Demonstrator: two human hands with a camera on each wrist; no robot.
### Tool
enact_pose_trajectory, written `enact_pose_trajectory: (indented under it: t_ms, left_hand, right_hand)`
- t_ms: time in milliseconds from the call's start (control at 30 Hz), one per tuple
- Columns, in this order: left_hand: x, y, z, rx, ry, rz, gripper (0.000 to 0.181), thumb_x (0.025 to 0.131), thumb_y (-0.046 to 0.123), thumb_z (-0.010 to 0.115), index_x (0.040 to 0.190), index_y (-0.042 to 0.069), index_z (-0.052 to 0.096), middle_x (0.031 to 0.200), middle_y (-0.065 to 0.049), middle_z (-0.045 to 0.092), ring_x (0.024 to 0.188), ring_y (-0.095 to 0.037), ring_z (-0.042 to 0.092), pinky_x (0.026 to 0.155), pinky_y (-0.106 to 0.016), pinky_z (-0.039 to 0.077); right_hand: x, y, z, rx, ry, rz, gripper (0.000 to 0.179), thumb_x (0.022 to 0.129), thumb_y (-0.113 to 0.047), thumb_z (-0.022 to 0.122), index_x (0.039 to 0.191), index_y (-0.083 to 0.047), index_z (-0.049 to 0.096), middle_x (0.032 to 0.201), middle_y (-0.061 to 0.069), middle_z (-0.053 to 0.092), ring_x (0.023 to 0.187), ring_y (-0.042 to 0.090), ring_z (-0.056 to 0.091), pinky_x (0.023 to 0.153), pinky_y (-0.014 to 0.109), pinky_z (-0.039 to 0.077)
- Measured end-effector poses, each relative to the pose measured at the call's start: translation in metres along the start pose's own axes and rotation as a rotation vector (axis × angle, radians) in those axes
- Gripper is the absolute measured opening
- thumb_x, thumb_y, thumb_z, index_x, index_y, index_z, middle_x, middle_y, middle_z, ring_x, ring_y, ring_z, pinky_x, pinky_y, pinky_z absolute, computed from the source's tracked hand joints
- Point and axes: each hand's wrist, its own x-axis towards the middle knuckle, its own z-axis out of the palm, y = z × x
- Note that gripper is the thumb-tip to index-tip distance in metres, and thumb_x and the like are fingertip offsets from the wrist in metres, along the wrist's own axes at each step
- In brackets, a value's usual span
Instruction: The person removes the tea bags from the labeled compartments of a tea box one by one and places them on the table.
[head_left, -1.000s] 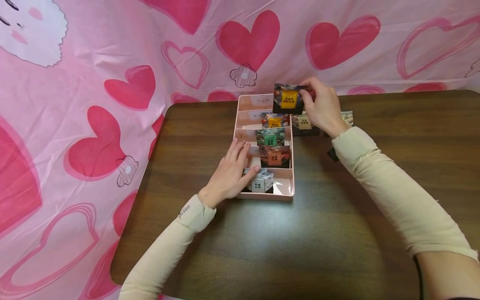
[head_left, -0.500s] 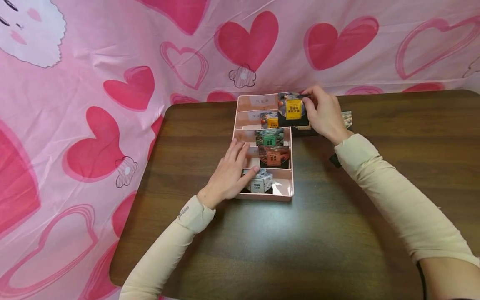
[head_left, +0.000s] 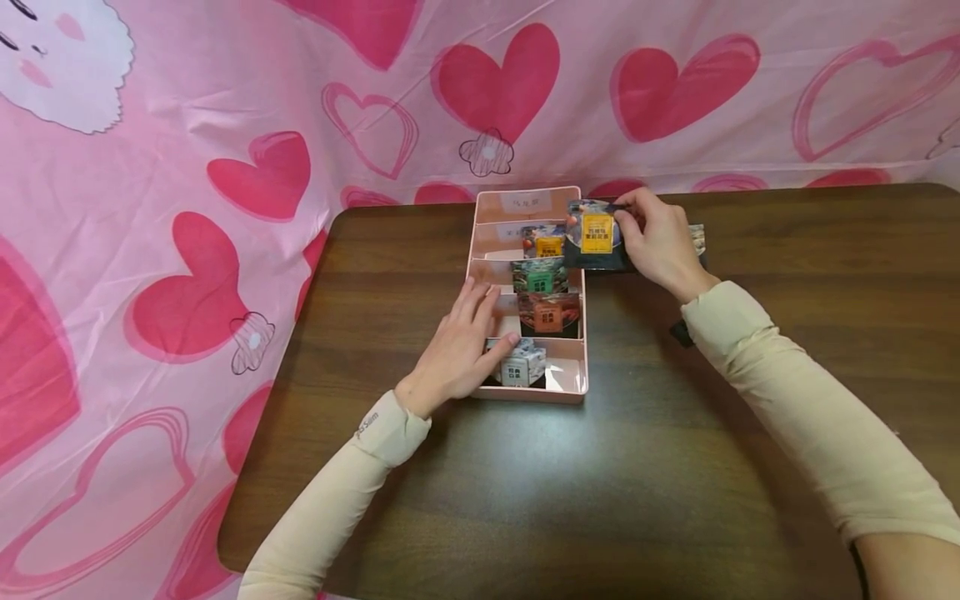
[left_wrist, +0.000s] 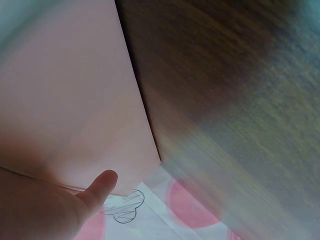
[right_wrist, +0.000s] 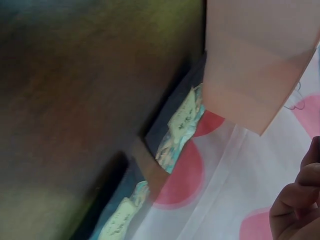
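A pink divided box [head_left: 528,398] holds tea sachets in a column: yellow-labelled [head_left: 547,242], green-labelled [head_left: 538,277], red-labelled [head_left: 549,315] and white-labelled [head_left: 517,367]. Over the box's near-left part lies my left hand [head_left: 453,350], fingers spread and fairly straight across its left side, thumb by the white-labelled sachet. With thumb and fingers, my right hand [head_left: 660,246] pinches the upper right corner of another yellow-labelled tea sachet [head_left: 597,233], which overlaps the box's right edge in the head view. The right wrist view shows curled fingers [right_wrist: 295,200], but not that sachet.
On the table right of the box lie two pale-labelled sachets [right_wrist: 180,120], [right_wrist: 120,215]; in the head view one shows partly behind my right hand. The farthest compartment carries a paper label [head_left: 527,202]. A pink heart-patterned cloth [head_left: 585,100] rises along the table's back edge.
My right hand has brought the yellow-labelled sachet down and a little rightward, from above the far compartments to the box's right edge. My left hand has stayed in place.
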Motion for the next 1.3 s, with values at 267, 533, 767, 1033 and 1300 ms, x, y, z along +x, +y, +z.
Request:
enact_pose_trajectory:
  t_ms: [267,533,767,1033,1300]
  left_hand:
    - [0.0,0.001,0.001,-0.01,0.0,-0.009,0.079,0.096,0.064,0.031,0.155,0.013,0.018,0.162,-0.009,0.015,0.152,-0.019,-0.005,0.112,-0.06,0.028]
    - [0.001,0.0,0.001,-0.01,0.0,-0.014,0.079,0.096,0.065,0.03,0.155,0.013,0.018,0.162,-0.008,0.015,0.152,-0.018,-0.006,0.112,-0.06,0.029]
    - [0.001,0.0,0.001,-0.013,-0.003,-0.015,0.08,0.096,0.065,0.03,0.155,0.014,0.018,0.162,-0.007,0.015,0.152,-0.018,-0.006,0.112,-0.06,0.029]
    - [0.002,0.001,0.0,-0.017,-0.007,-0.013,0.081,0.095,0.066,0.029,0.155,0.014,0.017,0.163,-0.007,0.014,0.152,-0.018,-0.006,0.112,-0.059,0.028]
    - [0.001,0.001,0.0,-0.016,-0.014,-0.017,0.079,0.096,0.065,0.03,0.155,0.014,0.018,0.163,-0.007,0.013,0.152,-0.018,-0.007,0.112,-0.06,0.029]
  right_hand:
    - [-0.009,0.011,-0.004,-0.001,-0.056,0.056,0.026,0.098,-0.019,0.051,0.113,-0.001,0.062,0.094,0.018,0.069,0.075,0.023,0.052,0.069,0.026,0.036]
    - [-0.017,0.018,-0.013,0.009,-0.078,0.084,0.028,0.099,-0.021,0.051,0.115,0.0,0.061,0.104,0.02,0.07,0.083,0.022,0.056,0.073,0.019,0.038]
    - [-0.022,0.026,-0.023,0.001,-0.078,0.109,0.029,0.099,-0.023,0.051,0.115,-0.002,0.061,0.103,0.019,0.07,0.079,0.016,0.051,0.071,0.015,0.037]
    - [-0.032,0.034,-0.033,-0.06,-0.22,0.123,0.031,0.099,-0.022,0.049,0.118,0.0,0.061,0.113,0.025,0.066,0.091,0.033,0.059,0.083,0.044,0.046]
    - [-0.039,0.042,-0.038,-0.108,-0.297,0.095,0.029,0.099,-0.021,0.049,0.114,-0.001,0.062,0.108,0.024,0.067,0.084,0.03,0.058,0.074,0.04,0.045]
